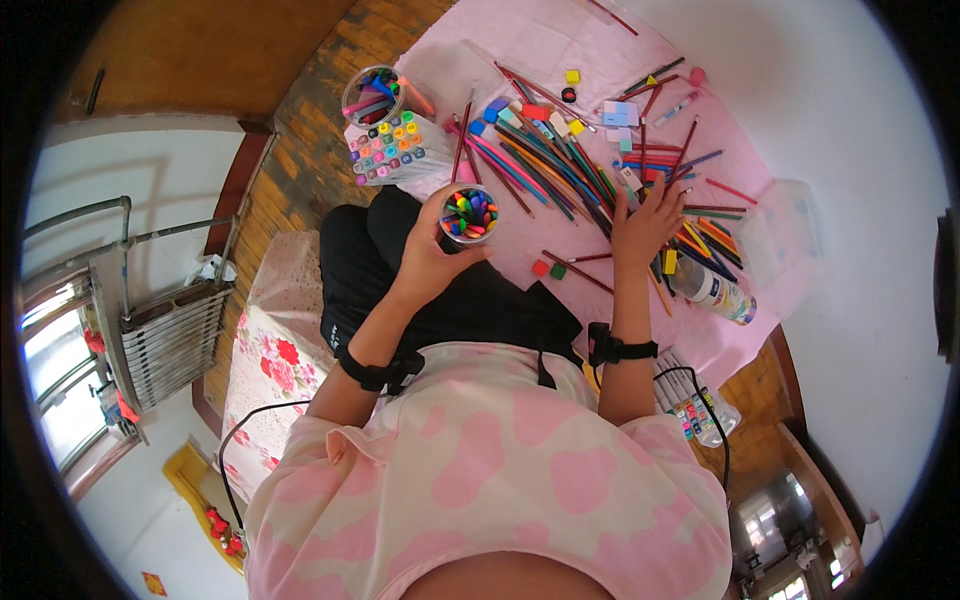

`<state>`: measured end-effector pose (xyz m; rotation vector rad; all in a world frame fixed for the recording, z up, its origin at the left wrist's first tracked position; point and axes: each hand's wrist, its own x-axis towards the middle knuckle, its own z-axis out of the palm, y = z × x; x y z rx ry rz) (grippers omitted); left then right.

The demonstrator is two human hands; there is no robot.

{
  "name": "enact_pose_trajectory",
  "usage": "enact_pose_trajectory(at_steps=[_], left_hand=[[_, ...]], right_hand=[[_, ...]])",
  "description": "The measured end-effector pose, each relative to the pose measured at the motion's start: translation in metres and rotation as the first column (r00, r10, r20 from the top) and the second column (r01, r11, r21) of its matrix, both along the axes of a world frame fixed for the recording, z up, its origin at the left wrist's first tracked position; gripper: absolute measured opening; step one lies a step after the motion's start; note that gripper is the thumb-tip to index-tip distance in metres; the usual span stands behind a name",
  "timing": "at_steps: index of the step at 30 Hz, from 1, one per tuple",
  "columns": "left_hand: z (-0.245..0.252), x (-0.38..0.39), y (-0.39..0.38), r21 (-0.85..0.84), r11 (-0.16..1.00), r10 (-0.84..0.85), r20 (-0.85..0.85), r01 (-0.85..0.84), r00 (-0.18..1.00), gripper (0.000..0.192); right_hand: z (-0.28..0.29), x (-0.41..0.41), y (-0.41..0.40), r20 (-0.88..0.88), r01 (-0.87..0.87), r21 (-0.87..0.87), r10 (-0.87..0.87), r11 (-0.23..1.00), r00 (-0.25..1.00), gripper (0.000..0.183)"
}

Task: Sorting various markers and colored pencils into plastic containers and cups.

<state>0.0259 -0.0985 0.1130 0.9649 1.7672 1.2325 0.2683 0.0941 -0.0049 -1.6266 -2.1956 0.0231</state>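
My left hand (429, 262) is wrapped around a clear round tub (470, 238) above my lap. Short, bright crayons or pens (471, 210) stand in the tub. On the pink cloth, my right hand (646, 229) lies palm down over a heap of colored pencils, its fingers spread. Part of the heap is hidden under that hand. Many pencils (559, 169) fan out to its left, and more pencils (705, 240) lie to its right. Near its fingertips are a white eraser (628, 178) and several dark red pencils (684, 150).
A second clear tub of pens (375, 97) stands behind a block of capped markers (386, 150). Small colored blocks (536, 112) lie scattered. A clear bottle (716, 292) rests on its side near a clear plastic box (784, 232). More markers (690, 405) lie beside my right forearm.
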Motion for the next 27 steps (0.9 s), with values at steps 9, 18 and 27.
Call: enact_pose_trajectory(at_steps=[9, 18, 27], left_hand=[[0.001, 0.013, 0.015, -0.024, 0.998, -0.049, 0.016, 0.049, 0.999, 0.087], [0.006, 0.016, 0.020, -0.032, 0.997, -0.075, -0.063, 0.073, 0.995, 0.087], [0.011, 0.014, 0.021, -0.039, 0.996, -0.087, -0.040, 0.086, 0.995, 0.087]], right_hand=[[-0.010, -0.048, 0.005, -0.162, -0.186, -0.054, 0.175, 0.981, 0.971, 0.087], [0.007, -0.083, -0.020, -0.239, -0.328, -0.121, 0.293, 0.937, 0.926, 0.096], [0.014, 0.014, 0.023, 0.031, -0.050, -0.120, 0.054, 0.991, 0.998, 0.037]])
